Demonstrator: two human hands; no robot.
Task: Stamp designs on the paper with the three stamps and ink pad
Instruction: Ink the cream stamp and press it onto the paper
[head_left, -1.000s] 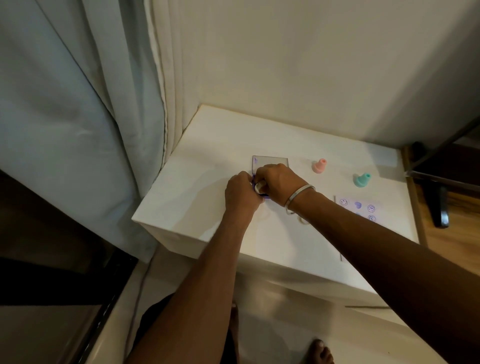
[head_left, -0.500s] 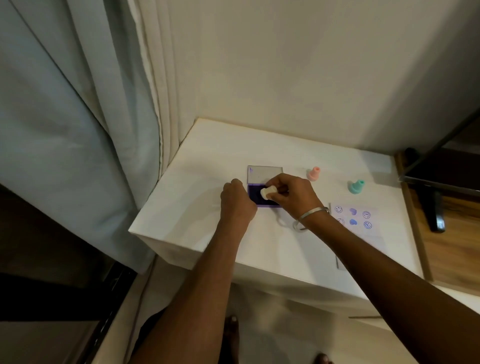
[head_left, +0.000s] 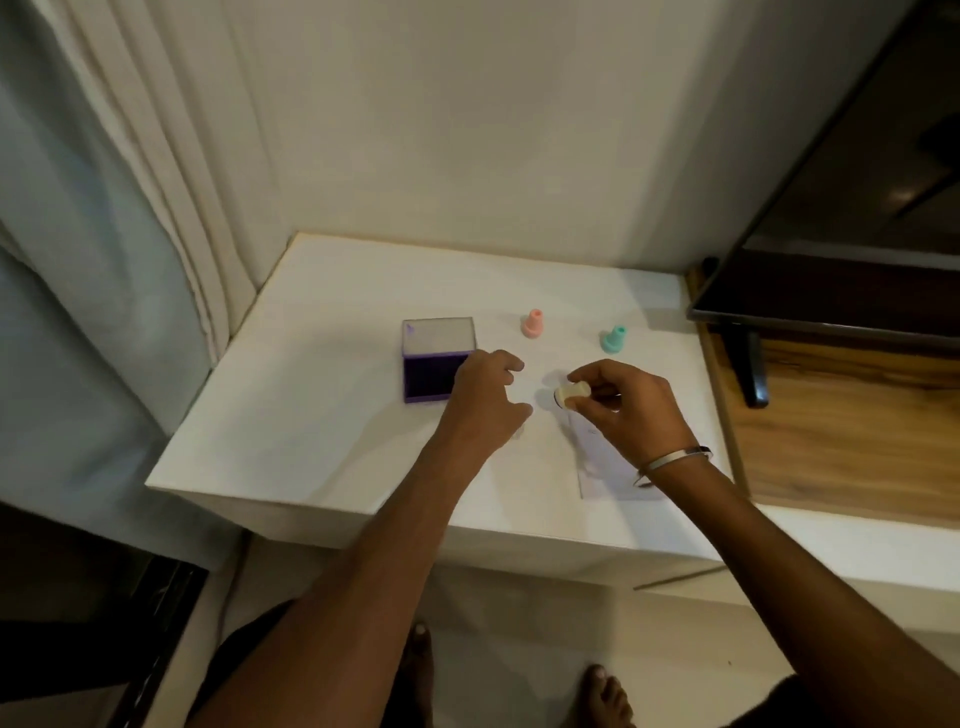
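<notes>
Off the ink pad (head_left: 430, 375) comes the cream stamp (head_left: 570, 393), pinched in the right hand (head_left: 626, 410) and now tilted above the paper's (head_left: 608, 467) far-left corner. Left hand (head_left: 480, 402) hangs loosely curled beside the pad's right edge, holding nothing; 2 stamps, pink stamp (head_left: 533, 323) and teal stamp (head_left: 614, 339), stand upright farther back.

Nothing readable here, honestly. No words, brands or numbers on the ink pad (head_left: 435, 366), the stamps or the paper (head_left: 613, 470); any marks are too blurry to make out.
</notes>
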